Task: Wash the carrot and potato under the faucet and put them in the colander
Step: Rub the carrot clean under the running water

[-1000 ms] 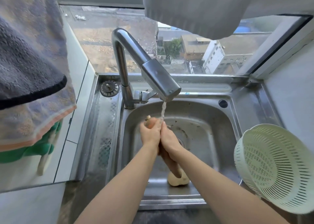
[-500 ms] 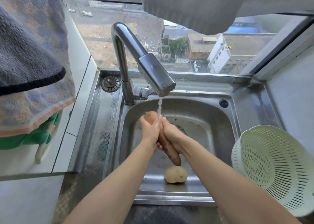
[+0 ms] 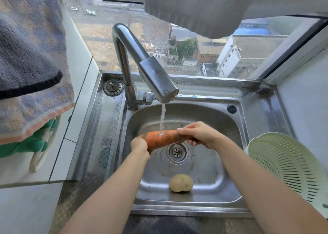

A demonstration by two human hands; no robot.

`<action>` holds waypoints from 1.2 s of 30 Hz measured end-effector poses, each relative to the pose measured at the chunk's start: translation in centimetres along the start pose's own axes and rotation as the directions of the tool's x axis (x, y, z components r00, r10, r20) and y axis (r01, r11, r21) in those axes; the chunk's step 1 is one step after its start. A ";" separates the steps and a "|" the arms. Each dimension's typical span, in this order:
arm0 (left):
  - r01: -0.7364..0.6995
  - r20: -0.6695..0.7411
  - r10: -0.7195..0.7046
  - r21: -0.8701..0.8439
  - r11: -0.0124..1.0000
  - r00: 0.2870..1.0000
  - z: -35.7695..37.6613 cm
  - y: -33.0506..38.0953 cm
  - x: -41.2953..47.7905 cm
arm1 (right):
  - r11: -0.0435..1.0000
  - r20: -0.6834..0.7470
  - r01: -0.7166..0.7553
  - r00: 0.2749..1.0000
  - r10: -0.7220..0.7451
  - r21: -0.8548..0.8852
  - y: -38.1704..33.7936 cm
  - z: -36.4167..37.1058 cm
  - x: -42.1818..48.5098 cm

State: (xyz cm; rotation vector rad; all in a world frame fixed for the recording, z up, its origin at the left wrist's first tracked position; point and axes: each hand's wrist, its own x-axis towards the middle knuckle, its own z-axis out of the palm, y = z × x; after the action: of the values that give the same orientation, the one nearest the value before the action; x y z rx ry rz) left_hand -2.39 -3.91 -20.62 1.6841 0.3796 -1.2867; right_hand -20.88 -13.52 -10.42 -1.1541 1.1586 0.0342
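An orange carrot (image 3: 162,138) with dark soil marks lies crosswise under the running faucet (image 3: 156,77), and the water stream strikes its middle. My left hand (image 3: 139,145) grips its thick left end. My right hand (image 3: 198,133) holds its thinner right end, whose tip is hidden by the fingers. A pale potato (image 3: 181,183) rests alone on the sink (image 3: 230,162) floor near the front wall. The light green colander (image 3: 287,169) stands tilted on the counter right of the sink, with nothing in it.
The drain (image 3: 177,152) sits under the carrot. A sink strainer plug (image 3: 113,87) lies on the left drainboard. Towels (image 3: 30,70) hang at upper left, and a cloth (image 3: 195,8) hangs above the faucet. A window runs behind the sink.
The carrot has turned from pointing lengthwise away from me to lying crosswise under the stream. My hands have moved apart to its two ends. The view has shifted closer.
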 end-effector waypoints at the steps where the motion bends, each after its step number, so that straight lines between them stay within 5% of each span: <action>1: -0.037 0.025 0.035 0.056 0.998 0.999 -0.4 0.0 -1.2 | 1.000 -0.059 0.013 0.998 -0.013 0.004 -0.3 -0.2 0.4; 3: -0.207 0.043 0.202 0.248 0.946 0.978 -1.2 0.3 -4.0 | 1.000 -0.094 -0.011 0.996 0.011 -0.002 -1.1 -0.4 0.9; 5: -0.429 0.205 0.379 0.509 0.746 0.902 -2.4 0.5 -4.5 | 0.997 -0.064 -0.069 0.996 0.067 -0.027 -2.0 -0.8 0.9; 7: -0.567 0.430 0.369 0.630 0.531 0.824 -3.2 0.9 -5.2 | 0.990 -0.019 -0.111 0.994 0.110 -0.082 -2.7 -1.0 1.0; 9: -0.627 0.598 0.220 0.647 0.435 0.770 -2.7 1.3 -6.2 | 0.985 -0.015 -0.120 0.993 0.119 -0.121 -3.1 -0.7 1.5; 11: -0.691 0.667 0.198 0.650 0.315 0.718 -2.1 1.0 -6.8 | 0.989 -0.049 -0.118 0.992 0.114 -0.094 -3.0 -0.2 2.0; 13: -0.664 0.585 0.332 0.715 0.221 0.740 -2.0 0.8 -6.5 | 0.994 -0.075 -0.092 0.993 0.096 0.052 -2.5 0.6 2.3; 17: -0.529 0.356 0.412 0.713 0.460 0.839 -1.7 0.5 -7.5 | 0.953 -0.220 0.170 0.969 -0.115 0.251 -0.1 5.1 3.1; 21: -0.462 0.321 0.360 0.773 0.435 0.876 -1.2 -0.6 -8.3 | 0.850 -0.367 0.168 0.930 0.032 0.500 0.0 10.7 5.3; 25: -0.306 0.475 0.027 0.521 0.797 0.879 -2.7 0.1 -8.6 | 0.750 0.002 -0.040 0.999 0.051 0.660 -1.3 9.3 5.4; 28: -0.331 0.440 0.088 0.516 0.790 0.894 -2.5 0.4 -8.6 | 0.762 -0.071 0.011 0.996 0.046 0.647 -1.4 10.0 6.0; 31: -0.374 0.210 0.366 0.802 0.465 0.907 -1.4 -0.5 -8.7 | 0.909 -0.445 0.160 0.895 0.031 0.384 -0.5 12.3 6.3; 32: -0.359 0.181 0.393 0.819 0.447 0.902 -1.5 -0.7 -8.8 | 0.934 -0.472 0.169 0.881 0.000 0.315 -0.3 12.5 6.3; 34: -0.356 0.272 0.232 0.663 0.658 0.934 -2.2 -0.5 -8.7 | 0.934 -0.301 0.121 0.953 -0.015 0.337 -0.9 11.4 5.6; 36: -0.297 0.449 0.039 0.522 0.799 0.893 -2.9 -0.2 -8.5 | 0.829 -0.011 -0.025 0.999 0.037 0.558 -1.1 9.8 5.4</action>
State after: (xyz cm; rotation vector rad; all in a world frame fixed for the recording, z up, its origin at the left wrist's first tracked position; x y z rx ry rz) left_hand -4.27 0.97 -13.29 1.8025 -0.4749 -1.6817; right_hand -10.97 -9.79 -14.20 -0.6110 1.1043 -0.2805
